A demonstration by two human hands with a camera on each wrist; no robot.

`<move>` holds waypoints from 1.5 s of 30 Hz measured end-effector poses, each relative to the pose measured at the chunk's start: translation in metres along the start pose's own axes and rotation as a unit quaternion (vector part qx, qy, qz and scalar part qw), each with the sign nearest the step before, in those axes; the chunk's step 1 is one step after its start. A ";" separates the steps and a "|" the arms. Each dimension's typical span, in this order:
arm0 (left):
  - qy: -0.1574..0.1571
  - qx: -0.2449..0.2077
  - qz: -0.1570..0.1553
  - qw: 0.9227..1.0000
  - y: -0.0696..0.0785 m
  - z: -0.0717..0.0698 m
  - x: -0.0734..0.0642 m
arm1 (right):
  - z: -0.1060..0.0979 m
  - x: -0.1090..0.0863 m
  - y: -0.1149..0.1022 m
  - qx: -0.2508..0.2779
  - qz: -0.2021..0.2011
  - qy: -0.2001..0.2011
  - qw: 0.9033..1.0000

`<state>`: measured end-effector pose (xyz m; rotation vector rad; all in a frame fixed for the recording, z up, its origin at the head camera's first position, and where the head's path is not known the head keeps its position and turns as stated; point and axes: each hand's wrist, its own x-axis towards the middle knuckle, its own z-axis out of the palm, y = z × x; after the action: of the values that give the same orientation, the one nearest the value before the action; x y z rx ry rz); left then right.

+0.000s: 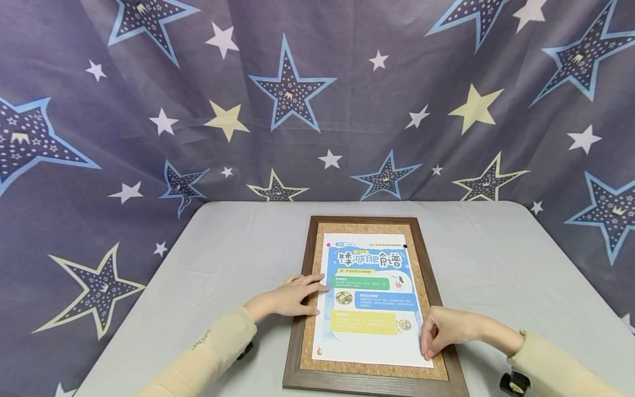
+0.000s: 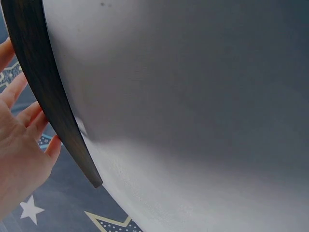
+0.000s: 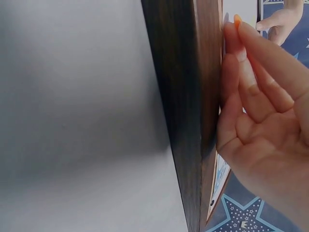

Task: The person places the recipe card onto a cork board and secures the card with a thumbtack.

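Observation:
A printed poster with blue, green and yellow panels lies on a cork board in a dark brown wooden frame. My right hand pinches a small orange pushpin between thumb and forefinger at the poster's lower right corner. Spread over the frame's left side, my left hand has its fingertips on the poster's left edge. A magenta pin marks the upper left corner and a black pin the upper right. Something small and orange shows at the lower left corner.
The framed board lies on a table with a light grey cover. Behind it hangs a dark curtain patterned with stars. Both forearms wear cream sleeves, with a dark device at the right wrist.

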<state>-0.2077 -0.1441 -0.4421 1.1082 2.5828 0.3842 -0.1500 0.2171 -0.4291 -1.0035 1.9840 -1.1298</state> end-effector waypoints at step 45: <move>0.000 -0.002 0.006 1.000 0.000 -0.001 -0.001 | 0.005 0.001 -0.001 -0.055 0.041 0.037 0.997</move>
<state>-0.2068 -0.1448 -0.4411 1.1232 2.5745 0.3916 -0.1462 0.2133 -0.4303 -0.9385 2.1477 -1.0365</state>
